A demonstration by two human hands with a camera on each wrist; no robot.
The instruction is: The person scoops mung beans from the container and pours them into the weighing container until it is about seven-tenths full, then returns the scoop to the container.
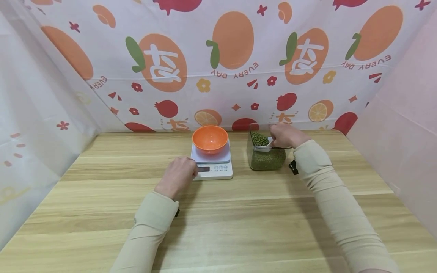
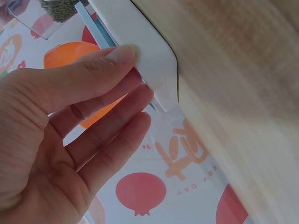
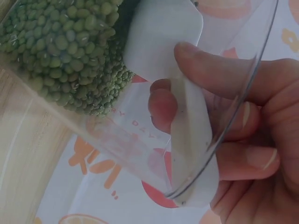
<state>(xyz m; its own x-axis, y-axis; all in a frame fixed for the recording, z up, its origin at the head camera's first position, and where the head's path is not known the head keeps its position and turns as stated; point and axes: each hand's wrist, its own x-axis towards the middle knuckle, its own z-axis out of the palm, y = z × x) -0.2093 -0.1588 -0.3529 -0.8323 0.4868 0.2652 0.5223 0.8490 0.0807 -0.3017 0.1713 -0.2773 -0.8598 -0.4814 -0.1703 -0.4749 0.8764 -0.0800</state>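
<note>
A white kitchen scale carries an orange bowl. At its front left corner is my left hand, pinching the edge between thumb and fingers in the left wrist view. To the right, a clear container holds green mung beans. My right hand reaches over its rim and grips the handle of a white scoop. The scoop's head is down among the beans, and part of it is hidden by them.
Everything stands on a wooden table, close to its back edge. Behind it hangs a white curtain printed with fruit, and plain pale sheets close off both sides.
</note>
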